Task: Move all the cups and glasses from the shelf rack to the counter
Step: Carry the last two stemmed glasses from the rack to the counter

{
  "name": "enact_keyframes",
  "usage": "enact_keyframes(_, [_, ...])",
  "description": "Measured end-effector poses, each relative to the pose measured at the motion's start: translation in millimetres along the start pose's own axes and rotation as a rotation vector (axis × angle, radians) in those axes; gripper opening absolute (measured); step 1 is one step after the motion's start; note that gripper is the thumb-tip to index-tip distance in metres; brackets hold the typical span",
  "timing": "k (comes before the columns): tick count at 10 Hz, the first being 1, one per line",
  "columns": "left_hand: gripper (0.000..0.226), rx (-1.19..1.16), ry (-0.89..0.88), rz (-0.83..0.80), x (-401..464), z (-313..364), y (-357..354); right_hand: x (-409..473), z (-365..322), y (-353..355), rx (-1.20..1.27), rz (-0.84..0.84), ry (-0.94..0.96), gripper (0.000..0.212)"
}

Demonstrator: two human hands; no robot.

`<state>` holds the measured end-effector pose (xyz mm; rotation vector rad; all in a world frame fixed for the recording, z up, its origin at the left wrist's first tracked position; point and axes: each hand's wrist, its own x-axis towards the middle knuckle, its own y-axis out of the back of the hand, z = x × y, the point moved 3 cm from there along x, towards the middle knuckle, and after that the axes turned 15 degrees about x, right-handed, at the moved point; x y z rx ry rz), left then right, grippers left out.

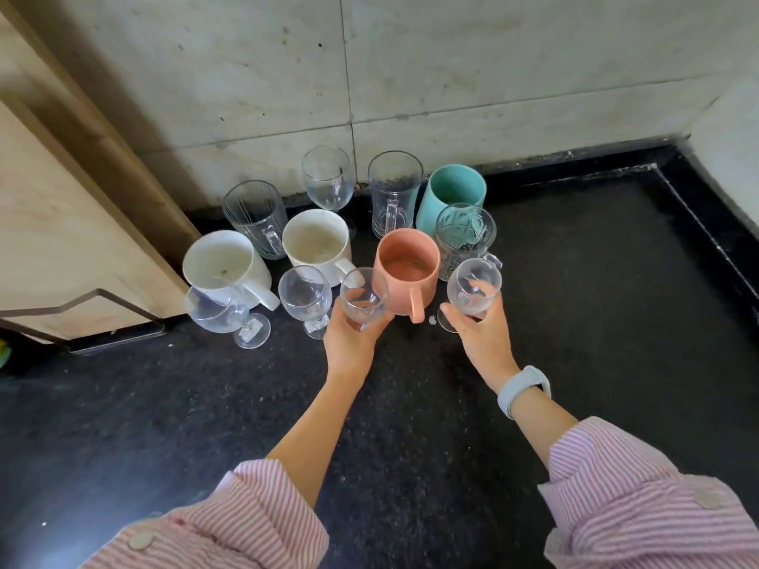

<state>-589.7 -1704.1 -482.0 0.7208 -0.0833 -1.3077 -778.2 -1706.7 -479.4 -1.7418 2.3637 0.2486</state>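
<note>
Two clear stemmed glasses, one in each grip, over the speckled black tabletop (575,322).
Left hand (349,342) curls round a small wine glass (364,295); right hand (482,326) curls round another (474,285), flanking a matte salmon mug (406,273).

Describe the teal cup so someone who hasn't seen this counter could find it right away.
Start where the black counter meets the tiled wall. In the back row of the cluster, far right, stands the teal cup, behind a patterned glass mug. It is the only blue-green piece there.
</note>
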Motion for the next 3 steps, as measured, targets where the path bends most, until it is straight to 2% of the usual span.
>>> enact_keyframes(2, [0.055, 0.119, 0.034, 0.023, -11.3, -1.1, 5.5, -12.1, -1.6, -4.2, -0.072, -0.002, -0.095, 0.056])
enact_keyframes(3, [0.054, 0.233, -0.031, 0.023, -24.4, -10.0, 11.9, -23.0, 0.7, -2.2, -0.143, -0.014, -0.097, 0.048])
